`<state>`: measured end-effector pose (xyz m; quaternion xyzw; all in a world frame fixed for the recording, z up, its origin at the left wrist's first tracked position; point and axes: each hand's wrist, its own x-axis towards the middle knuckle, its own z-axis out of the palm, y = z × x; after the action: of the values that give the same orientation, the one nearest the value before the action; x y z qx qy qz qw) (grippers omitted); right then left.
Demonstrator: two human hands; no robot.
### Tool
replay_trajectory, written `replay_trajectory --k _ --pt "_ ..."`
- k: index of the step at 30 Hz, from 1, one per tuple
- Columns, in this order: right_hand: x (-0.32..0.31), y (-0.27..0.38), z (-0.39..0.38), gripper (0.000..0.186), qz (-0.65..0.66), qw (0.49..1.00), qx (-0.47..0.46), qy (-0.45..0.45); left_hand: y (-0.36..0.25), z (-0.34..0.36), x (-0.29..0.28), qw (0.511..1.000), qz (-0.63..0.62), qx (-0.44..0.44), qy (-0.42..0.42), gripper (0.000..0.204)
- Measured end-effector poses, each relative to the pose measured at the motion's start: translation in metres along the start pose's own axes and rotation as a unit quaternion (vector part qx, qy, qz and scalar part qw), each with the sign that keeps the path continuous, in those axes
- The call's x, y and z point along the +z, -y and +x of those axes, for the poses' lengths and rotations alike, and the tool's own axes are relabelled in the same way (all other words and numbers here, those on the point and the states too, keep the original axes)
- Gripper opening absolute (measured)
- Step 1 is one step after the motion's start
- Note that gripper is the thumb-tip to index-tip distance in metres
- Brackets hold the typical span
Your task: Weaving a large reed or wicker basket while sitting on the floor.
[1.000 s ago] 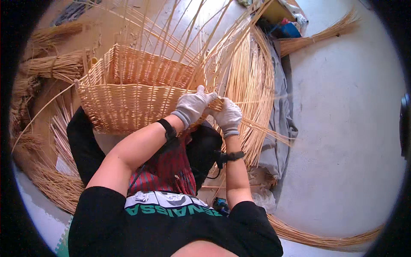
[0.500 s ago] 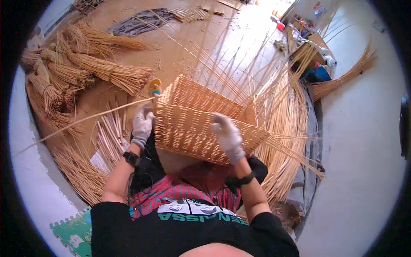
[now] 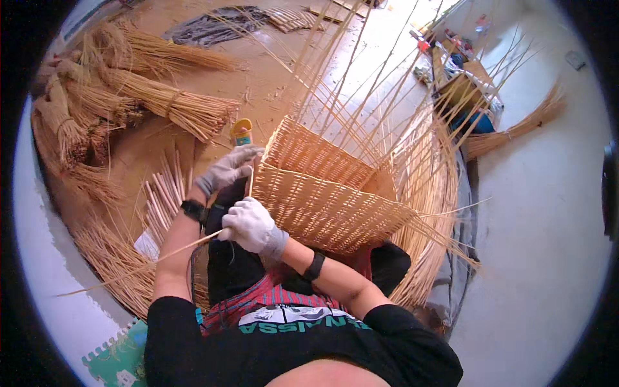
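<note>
A rectangular woven wicker basket [image 3: 329, 209] rests tilted across my lap, with long unwoven rods standing out of its far and right sides. My left hand [image 3: 229, 169], in a pale work glove, is closed at the basket's left edge, near its upper corner; part of its fingers is hidden. Just below it, my right hand [image 3: 253, 226], also gloved, is closed around a thin wicker strand [image 3: 151, 263] beside the basket's lower left corner. That strand stretches away toward the lower left.
Tied bundles of wicker rods [image 3: 167, 103] lie on the floor at the far left. Short peeled sticks [image 3: 169, 197] are left of my lap. Long pale rods [image 3: 425, 251] fan out at the right. A cluttered wooden shelf [image 3: 467, 90] stands far right.
My right hand has moved from the basket's near wall leftward to the strand. The basket has shifted slightly right. The strand's held end has dropped from the upper corner to below my left hand.
</note>
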<state>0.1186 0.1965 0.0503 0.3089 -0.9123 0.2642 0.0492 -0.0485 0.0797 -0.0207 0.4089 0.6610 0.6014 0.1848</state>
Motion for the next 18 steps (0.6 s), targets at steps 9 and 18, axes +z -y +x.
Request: replay_trajectory --k 9,18 --pt "0.01 -0.118 -0.09 0.014 0.524 0.549 0.328 -0.563 0.024 0.021 0.062 0.979 -0.066 -0.076 -0.177 0.022" --pt "-0.082 -0.147 0.054 0.051 -0.036 0.878 0.079 -0.471 0.019 0.025 0.087 0.92 -0.169 -0.126 -0.329 0.012"
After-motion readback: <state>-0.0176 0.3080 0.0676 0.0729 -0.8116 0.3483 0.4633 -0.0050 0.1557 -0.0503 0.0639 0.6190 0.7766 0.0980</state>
